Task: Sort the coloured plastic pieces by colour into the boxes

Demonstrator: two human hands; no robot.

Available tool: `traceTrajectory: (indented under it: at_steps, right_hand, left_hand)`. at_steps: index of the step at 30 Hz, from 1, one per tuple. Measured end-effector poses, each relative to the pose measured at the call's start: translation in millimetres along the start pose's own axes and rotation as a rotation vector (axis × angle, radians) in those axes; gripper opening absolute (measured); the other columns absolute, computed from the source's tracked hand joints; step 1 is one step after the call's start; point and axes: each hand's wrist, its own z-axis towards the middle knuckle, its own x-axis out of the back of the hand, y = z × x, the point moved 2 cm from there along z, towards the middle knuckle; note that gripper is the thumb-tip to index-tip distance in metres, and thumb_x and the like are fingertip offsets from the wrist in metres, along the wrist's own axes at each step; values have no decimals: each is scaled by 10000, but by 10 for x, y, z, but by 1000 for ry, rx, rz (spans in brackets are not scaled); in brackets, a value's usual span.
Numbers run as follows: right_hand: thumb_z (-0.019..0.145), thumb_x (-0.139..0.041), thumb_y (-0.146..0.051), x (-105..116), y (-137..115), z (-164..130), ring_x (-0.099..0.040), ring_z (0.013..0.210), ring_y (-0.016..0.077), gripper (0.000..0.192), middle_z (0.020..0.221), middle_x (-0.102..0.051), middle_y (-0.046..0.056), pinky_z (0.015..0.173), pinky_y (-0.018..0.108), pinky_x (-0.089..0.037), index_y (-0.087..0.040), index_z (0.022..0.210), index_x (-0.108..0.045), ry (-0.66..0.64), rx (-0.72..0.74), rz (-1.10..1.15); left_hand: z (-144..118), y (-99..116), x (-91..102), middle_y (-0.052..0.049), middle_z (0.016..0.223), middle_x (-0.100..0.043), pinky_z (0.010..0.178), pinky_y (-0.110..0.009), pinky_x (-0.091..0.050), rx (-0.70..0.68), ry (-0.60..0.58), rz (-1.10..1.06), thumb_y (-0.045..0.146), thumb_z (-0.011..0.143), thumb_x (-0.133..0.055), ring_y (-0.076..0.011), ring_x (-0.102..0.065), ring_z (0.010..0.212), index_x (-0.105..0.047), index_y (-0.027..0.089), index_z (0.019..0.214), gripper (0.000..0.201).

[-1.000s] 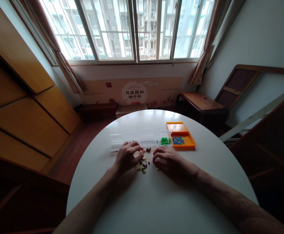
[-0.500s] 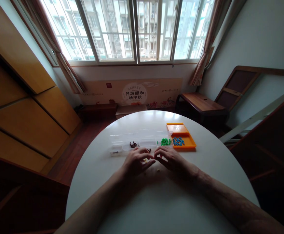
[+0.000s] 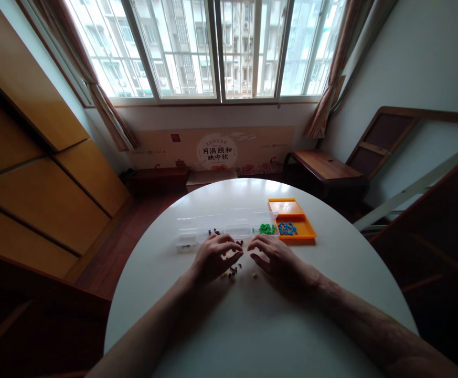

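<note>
My left hand (image 3: 215,258) hovers low over the table with fingers curved and the thumb a little apart from them; nothing shows in it. Facing it, my right hand (image 3: 275,256) is likewise curved, a gap between thumb and fingers. Small dark brown pieces (image 3: 232,272) lie on the table below my left hand, a few pale yellow ones among them. One pale yellow piece (image 3: 254,275) sits alone below my right hand. Just beyond my hands is a clear plastic compartment box (image 3: 187,237), holding brown pieces (image 3: 216,232) and green pieces (image 3: 267,229).
An orange tray (image 3: 310,231) with blue pieces (image 3: 287,228) adjoins the box's right end. All stand on a round white table (image 3: 229,325). A wooden chair (image 3: 323,165) is beyond it to the right, and wooden cabinets (image 3: 48,194) line the left.
My hands have drawn apart from each other, the left one moving slightly left. Several brown pieces now show on the table below it. The box and tray stay put.
</note>
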Motion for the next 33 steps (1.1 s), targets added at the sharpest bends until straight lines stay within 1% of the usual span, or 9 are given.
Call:
traceTrajectory:
  at_steps: [3,7,11,16,19,22,27,30,33]
  right_hand:
    - [1097,-600,-241,-18,26,-24,-672,1126,275,285,1254,-702,121,998,449,-587,-237,1378,-649,-55,-62,-60]
    - [1097,-603,-296,-10,27,-47,-638,1127,280,446,1255,-674,132,990,446,-592,-252,1541,-597,-107,-48,-110]
    - [1107,-595,-339,-21,63,-64,-610,1099,275,487,1226,-653,124,981,441,-582,-281,1590,-585,-142,-39,-145]
    - [1117,-587,-363,-40,88,-67,-598,1086,271,502,1222,-642,116,973,443,-573,-305,1616,-567,-171,-25,-168]
    - [1115,-596,-341,-30,78,-66,-603,1084,259,466,1209,-649,111,967,422,-575,-302,1580,-602,-145,-20,-148]
    - [1108,-614,-312,-24,71,-69,-615,1085,254,401,1207,-659,108,956,411,-581,-295,1506,-656,-123,-13,-129]
    - [1099,-615,-266,-26,81,-77,-632,1093,254,333,1199,-669,102,973,412,-586,-287,1425,-680,-101,-11,-98]
    - [1087,-622,-245,-25,88,-79,-638,1105,256,319,1203,-666,99,1003,421,-585,-276,1401,-670,-105,-34,-79]
    - [1079,-620,-229,-22,94,-80,-637,1125,266,326,1212,-666,106,1032,444,-583,-254,1402,-654,-100,-67,-70]
  left_hand:
    - [24,-71,149,-8,954,-815,848,-361,-494,70,75,128,356,1037,-744,-137,-704,717,-849,278,972,146]
    - [31,-214,327,-1,943,-802,862,-380,-480,223,145,284,340,1021,-735,-129,-633,631,-847,270,956,147]
    - [-1,-352,409,-4,928,-790,873,-392,-478,331,202,365,322,1014,-721,-149,-629,644,-851,264,981,147]
    - [-37,-423,410,-20,924,-777,877,-401,-485,380,195,407,340,995,-728,-190,-674,726,-848,252,1008,150]
    - [-27,-365,388,-25,931,-774,879,-401,-495,370,195,391,350,992,-729,-194,-686,744,-843,242,1006,158]
    - [-5,-235,329,-23,929,-774,885,-394,-493,317,182,349,348,1020,-699,-184,-695,758,-835,242,970,180]
    - [-6,-39,148,-19,946,-780,875,-382,-480,175,70,227,319,1033,-686,-178,-724,821,-822,250,945,177]
    - [-25,-13,61,-25,986,-785,893,-381,-474,122,-5,165,296,1025,-696,-184,-736,872,-827,263,979,143]
    - [-35,-29,33,-29,1007,-788,912,-383,-477,95,-39,147,300,1015,-715,-191,-735,878,-832,272,1004,121]
